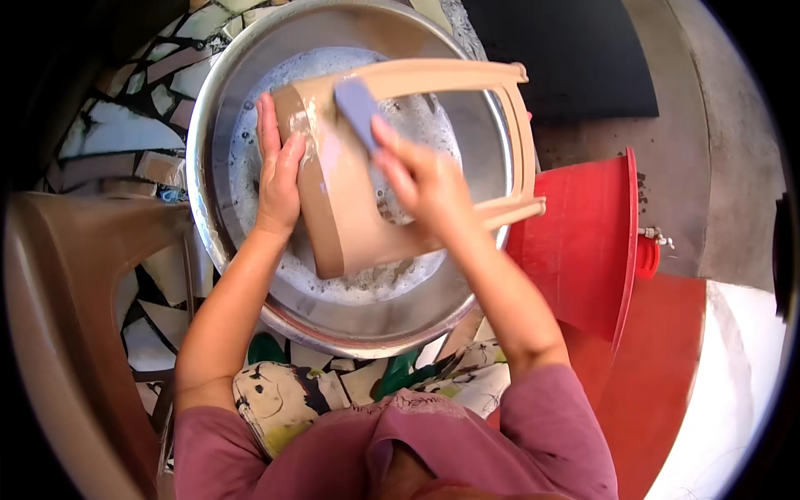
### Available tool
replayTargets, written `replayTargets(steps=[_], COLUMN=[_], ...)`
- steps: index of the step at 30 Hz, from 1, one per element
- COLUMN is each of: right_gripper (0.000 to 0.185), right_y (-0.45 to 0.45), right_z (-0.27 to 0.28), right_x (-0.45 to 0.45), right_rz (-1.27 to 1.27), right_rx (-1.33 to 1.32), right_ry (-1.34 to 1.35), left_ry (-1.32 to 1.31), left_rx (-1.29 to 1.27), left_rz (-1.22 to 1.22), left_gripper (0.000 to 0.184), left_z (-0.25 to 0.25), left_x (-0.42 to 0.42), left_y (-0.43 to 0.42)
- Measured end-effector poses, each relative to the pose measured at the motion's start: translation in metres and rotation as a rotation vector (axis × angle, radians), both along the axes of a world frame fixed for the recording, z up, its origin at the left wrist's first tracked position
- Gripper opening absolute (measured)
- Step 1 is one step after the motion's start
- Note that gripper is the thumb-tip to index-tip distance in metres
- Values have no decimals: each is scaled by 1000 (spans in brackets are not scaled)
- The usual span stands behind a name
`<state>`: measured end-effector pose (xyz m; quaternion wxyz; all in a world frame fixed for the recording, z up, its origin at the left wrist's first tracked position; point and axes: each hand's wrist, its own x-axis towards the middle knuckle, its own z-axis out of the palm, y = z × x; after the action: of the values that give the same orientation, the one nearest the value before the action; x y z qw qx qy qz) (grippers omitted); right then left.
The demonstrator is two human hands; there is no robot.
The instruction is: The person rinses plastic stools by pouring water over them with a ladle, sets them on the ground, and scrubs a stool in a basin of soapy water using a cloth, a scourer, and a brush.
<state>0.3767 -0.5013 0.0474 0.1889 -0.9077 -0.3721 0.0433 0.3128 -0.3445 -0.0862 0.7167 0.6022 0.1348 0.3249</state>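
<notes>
A tan plastic stool (354, 208) lies on its side over a large metal basin (333, 321) of soapy water. My left hand (282, 171) holds the stool's seat edge, with its fingers pointing up along the brown top. In my right hand (417, 175) is a blue-grey brush or sponge (358, 108), pressed against the side of the stool near its upper leg. Motion blurs this tool a little, so its exact kind is unclear. Wet suds show on the stool near the seat edge.
A red tub (575, 242) stands tilted right of the basin, with a small tap (657, 236) behind it. On the left is a brown plastic chair (92, 250). A black mat (567, 58) lies at the upper right. The floor (125, 129) is broken-tile mosaic.
</notes>
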Motion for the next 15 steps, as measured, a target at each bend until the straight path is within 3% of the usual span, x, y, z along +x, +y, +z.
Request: replayTargets(steps=[2, 6, 8, 11, 15], right_gripper=[40, 37, 33, 32, 33], right_y=[-43, -19, 17, -10, -7], right_z=[4, 15, 8, 3, 22], right_x=[-49, -21, 38, 61, 23], right_rz=[62, 35, 36, -46, 73], right_rx=[-10, -106, -22, -14, -85], right_ry=[16, -58, -116, -222, -142], left_ry=[-15, -33, -7, 253, 588], left_rx=[30, -124, 150, 673, 1116], left_rz=[4, -63, -18, 127, 34], left_gripper=[68, 63, 58, 55, 72], left_z=[1, 10, 12, 37, 74], left_x=[1, -5, -8, -12, -14], left_y=[-2, -7, -1, -6, -35])
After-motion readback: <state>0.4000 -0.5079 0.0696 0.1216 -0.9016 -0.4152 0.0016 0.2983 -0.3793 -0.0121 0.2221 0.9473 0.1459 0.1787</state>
